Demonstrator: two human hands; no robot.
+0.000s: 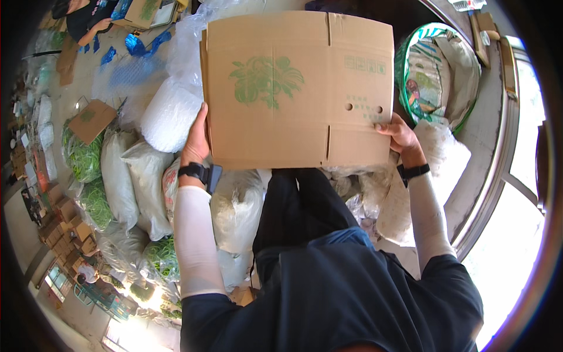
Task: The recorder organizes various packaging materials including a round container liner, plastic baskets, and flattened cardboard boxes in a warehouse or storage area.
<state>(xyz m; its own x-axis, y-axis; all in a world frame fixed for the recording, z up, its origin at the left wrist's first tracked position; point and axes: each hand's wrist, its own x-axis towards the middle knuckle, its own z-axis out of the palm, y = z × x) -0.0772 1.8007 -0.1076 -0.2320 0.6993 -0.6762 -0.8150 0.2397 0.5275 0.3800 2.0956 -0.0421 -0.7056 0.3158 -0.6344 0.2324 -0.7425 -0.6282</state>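
Observation:
Flattened cardboard cartons are held up in front of me between both hands. The face toward me bears a green print of vegetables, small symbols, two round holes and cut slots. Behind its left edge a second cardboard layer shows; how many there are I cannot tell. My left hand grips the left edge, thumb pointing up along it. At the lower right edge my right hand has its thumb on the front face and its fingers hidden behind. Black bands circle both wrists, above white arm sleeves.
A bubble wrap roll stands left of the cartons. White sacks and bags of green vegetables line the left side. A green-rimmed round basket holds sacks at right. Another person handles a carton at upper left.

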